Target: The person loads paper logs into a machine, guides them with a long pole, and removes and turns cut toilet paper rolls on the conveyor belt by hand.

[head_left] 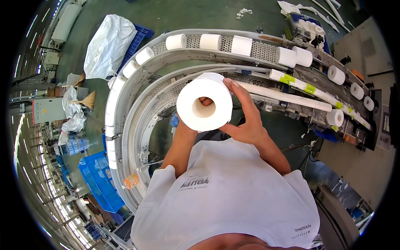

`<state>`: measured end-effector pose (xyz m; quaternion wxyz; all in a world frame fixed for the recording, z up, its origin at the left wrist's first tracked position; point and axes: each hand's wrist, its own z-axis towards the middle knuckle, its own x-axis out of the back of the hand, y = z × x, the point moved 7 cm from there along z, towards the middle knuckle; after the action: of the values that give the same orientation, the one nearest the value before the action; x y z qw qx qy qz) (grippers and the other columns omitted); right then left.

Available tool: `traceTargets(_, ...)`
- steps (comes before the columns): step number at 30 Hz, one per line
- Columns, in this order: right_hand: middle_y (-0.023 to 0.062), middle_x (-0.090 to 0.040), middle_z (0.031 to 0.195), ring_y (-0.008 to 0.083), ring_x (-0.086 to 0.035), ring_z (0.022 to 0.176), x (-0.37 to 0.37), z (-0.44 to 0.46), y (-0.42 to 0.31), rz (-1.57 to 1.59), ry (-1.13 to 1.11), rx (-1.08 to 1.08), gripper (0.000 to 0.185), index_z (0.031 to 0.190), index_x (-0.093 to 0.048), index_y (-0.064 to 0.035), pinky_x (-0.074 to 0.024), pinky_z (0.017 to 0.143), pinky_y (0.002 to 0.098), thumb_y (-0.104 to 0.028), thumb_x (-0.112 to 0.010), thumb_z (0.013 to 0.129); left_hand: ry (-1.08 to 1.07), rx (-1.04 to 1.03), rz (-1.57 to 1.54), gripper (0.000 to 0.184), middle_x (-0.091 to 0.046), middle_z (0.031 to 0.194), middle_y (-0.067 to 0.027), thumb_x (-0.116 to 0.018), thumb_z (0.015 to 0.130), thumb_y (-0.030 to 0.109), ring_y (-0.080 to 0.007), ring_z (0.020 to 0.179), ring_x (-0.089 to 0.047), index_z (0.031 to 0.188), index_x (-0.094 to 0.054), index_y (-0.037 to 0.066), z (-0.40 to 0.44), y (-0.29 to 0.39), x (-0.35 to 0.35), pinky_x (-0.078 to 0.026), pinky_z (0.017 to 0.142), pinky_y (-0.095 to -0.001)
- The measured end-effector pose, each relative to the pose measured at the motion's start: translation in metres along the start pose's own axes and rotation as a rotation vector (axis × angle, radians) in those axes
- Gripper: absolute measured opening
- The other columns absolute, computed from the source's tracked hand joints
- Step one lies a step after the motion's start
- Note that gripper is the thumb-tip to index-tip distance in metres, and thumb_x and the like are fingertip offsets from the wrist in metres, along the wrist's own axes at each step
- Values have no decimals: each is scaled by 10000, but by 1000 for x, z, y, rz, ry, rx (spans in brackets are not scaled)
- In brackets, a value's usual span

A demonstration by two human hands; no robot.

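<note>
A white toilet paper roll [205,121] is held up in front of my chest, one round end with its hollow core facing me. My right hand [248,121] grips the roll's right side, fingers along the upper edge and thumb at the lower edge. Mostly hidden behind the roll, my left hand [185,128] supports it from the lower left. A fingertip shows through the core; I cannot tell for certain which hand it belongs to.
A curved conveyor [160,54] carries several toilet paper rolls around the far and left sides. An inner conveyor track [135,125] runs within it. At right, a long white tube [287,96] lies near machinery. A blue crate [100,177] and a white sack [109,46] stand at left.
</note>
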<state>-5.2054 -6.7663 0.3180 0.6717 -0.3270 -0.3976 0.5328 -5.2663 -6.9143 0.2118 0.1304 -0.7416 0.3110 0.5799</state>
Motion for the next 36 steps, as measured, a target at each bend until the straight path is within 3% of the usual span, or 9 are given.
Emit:
traceTargets(10,181,-447,1457,374,-424,1352,0,2,6,13,12,-48,946,1473,-340,-45,-349,1116,458,-102,-828,665,-83,-37,255,584,-670,1051,-180,-448,979,450,-287,950,-661,1287,-531,-40,0,17,4,-548,891,-440)
traceTargets(17,186,-410,1485,376,-394,1374,5,0,6,-35,-26,-54,977,1489,-303,-41,-333,1126,452,-115,-833,672,-209,-51,316,680,-636,1176,-177,-603,913,461,-289,1125,-614,1363,-466,-30,-6,20,-14,-516,958,-426)
traceTargets(20,195,-422,1463,357,-401,1371,17,0,1,-35,-18,-89,1001,1502,-276,-32,-325,1130,453,-141,-839,681,-41,-359,709,829,-564,1302,-152,-722,839,438,-261,1196,-568,1441,-370,-10,-14,31,-57,-482,1006,-410)
traceTargets(21,195,-430,1450,341,-413,1360,24,-1,2,45,29,-97,986,1503,-273,-28,-320,1130,451,-148,-831,699,-76,-453,768,976,-495,1378,-142,-829,750,383,-257,1249,-521,1480,-302,7,-15,35,-72,-454,1031,-407)
traceTargets(24,194,-467,1397,293,-449,1319,34,-7,14,257,112,-152,935,1505,-267,-13,-311,1126,442,-166,-800,751,-82,-699,1149,1013,-509,1346,-164,-864,718,331,-283,1214,-544,1487,-288,10,-26,49,-91,-444,1036,-416)
traceTargets(27,168,-557,1300,239,-509,1236,22,-11,23,442,44,-249,831,1504,-265,-3,-319,1103,407,-169,-731,835,-150,-702,1230,1082,-477,1380,-250,-866,733,218,-320,1221,-550,1523,-156,13,-40,38,-100,-475,988,-427)
traceTargets(31,150,-585,1281,213,-521,1221,8,-7,28,655,89,-354,841,1514,-242,-5,-321,1093,370,-73,-734,836,-363,-831,1375,1123,-453,1406,-289,-861,742,166,-345,1253,-532,1537,-82,17,-41,26,-102,-480,982,-441)
traceTargets(34,154,-569,1297,209,-521,1224,7,-4,35,804,162,-353,904,1521,-229,-4,-321,1091,366,-13,-764,793,-290,-874,1469,1123,-472,1391,-279,-860,748,184,-345,1244,-542,1536,-80,5,-45,23,-104,-445,1019,-444)
traceTargets(36,161,-551,1317,219,-522,1236,9,-4,42,694,154,-285,944,1530,-206,-10,-337,1084,374,0,-774,776,-284,-832,1499,1098,-482,1384,-272,-844,765,172,-330,1239,-546,1534,-79,-4,-45,24,-112,-432,1028,-435)
